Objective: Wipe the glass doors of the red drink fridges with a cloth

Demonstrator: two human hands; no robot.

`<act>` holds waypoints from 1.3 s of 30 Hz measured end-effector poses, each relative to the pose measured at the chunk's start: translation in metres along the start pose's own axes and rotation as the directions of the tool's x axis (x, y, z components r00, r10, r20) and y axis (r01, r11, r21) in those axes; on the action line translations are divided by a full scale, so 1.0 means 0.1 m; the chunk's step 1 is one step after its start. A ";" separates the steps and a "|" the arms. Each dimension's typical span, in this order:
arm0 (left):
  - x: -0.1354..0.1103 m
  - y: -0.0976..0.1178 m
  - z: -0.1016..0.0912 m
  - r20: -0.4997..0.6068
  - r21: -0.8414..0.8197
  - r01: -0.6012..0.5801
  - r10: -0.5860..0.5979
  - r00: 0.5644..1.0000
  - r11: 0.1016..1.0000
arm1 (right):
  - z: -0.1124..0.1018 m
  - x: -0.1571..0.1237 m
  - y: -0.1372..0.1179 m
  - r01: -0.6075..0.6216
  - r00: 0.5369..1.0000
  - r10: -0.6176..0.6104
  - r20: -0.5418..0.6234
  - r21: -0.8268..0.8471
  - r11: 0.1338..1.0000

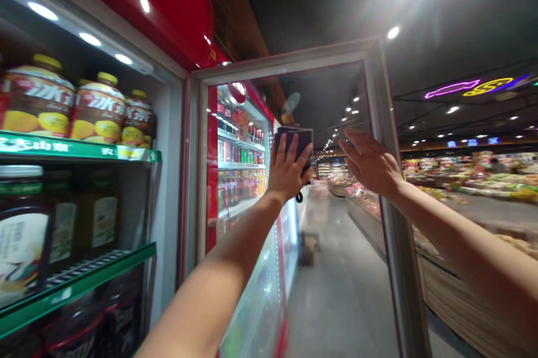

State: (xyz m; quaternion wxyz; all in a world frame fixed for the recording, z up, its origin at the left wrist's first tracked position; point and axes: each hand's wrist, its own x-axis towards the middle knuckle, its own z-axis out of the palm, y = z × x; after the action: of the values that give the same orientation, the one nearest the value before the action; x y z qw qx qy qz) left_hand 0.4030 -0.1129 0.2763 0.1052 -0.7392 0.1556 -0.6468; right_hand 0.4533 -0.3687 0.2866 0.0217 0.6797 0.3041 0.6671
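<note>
The glass door [378, 122] of a drinks fridge stands swung open in front of me. My left hand [288, 170] presses a dark cloth [300, 142] flat against the glass, fingers spread over it. My right hand [370, 164] is open, its fingers stretched out against the door's right frame at about the same height. Both arms reach forward and up from the bottom of the view.
Fridge shelves [75, 150] on the left hold large yellow-capped bottles [98, 108] above dark bottles [25, 235]. Through the glass a further red fridge [239, 162] and a shop aisle [340, 279] show, with produce displays [471, 179] at the right.
</note>
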 end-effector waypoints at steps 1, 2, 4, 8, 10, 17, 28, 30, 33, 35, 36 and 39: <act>0.00 -0.11 -0.02 -0.029 0.015 0.099 -0.098 0.995 0.995 | 0.00 -0.04 0.02 0.021 1.000 -0.021 0.005 0.003 1.000; -0.05 -0.21 -0.03 -0.064 0.028 0.203 -0.201 0.978 0.979 | 0.00 -0.08 0.03 0.038 0.999 -0.038 0.008 0.007 0.999; -0.22 -0.31 -0.04 -0.108 0.044 0.322 -0.316 0.943 0.946 | 0.01 -0.17 -0.01 0.056 0.998 -0.056 0.010 0.012 0.998; -0.57 -0.20 -0.01 -0.013 0.025 0.040 -0.039 0.999 0.999 | 0.05 -0.24 -0.39 0.059 0.998 -0.059 0.034 -0.008 0.998; -0.52 -0.20 -0.02 0.038 -0.008 -0.139 0.140 0.989 0.990 | 0.07 -0.23 -0.66 0.050 0.998 -0.049 0.046 -0.018 0.999; -0.30 -1.01 -0.23 -0.115 0.073 0.319 -0.310 0.944 0.945 | 0.15 -0.29 -1.04 -0.034 0.999 0.034 -0.001 0.036 0.999; -0.56 -1.26 -0.35 0.039 0.076 0.045 -0.048 0.998 0.996 | 0.07 -0.33 -1.13 -0.079 0.997 0.080 -0.010 0.098 0.992; -0.48 -1.39 -0.38 -0.017 0.101 0.211 -0.211 0.977 0.972 | 0.09 -0.35 -1.12 -0.063 0.998 0.064 -0.017 0.058 0.996; -0.72 -1.43 -0.40 -0.050 0.121 0.308 -0.304 0.951 0.944 | 0.13 -0.37 -1.09 -0.051 0.998 0.051 -0.034 0.010 0.999; -1.00 -1.38 -0.38 0.008 0.118 0.166 -0.168 0.986 0.979 | 0.17 -0.39 -1.08 -0.056 0.998 0.056 -0.032 0.001 0.998; -1.10 -1.37 -0.38 0.047 0.108 0.067 -0.072 0.996 0.992 | 0.18 -0.40 -1.07 -0.059 0.998 0.058 -0.034 -0.002 0.998; -1.16 -1.48 -0.42 0.156 0.073 -0.172 0.159 0.975 0.982 | 0.23 -0.42 -1.06 -0.040 0.997 0.038 -0.063 -0.019 0.999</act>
State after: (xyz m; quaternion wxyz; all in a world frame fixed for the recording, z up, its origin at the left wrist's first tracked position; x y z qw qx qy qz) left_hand 0.3624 0.0688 0.2276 0.2016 -0.7648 0.1806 -0.5847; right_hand 0.4369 -0.2928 0.2005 0.0059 0.6642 0.2846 0.6913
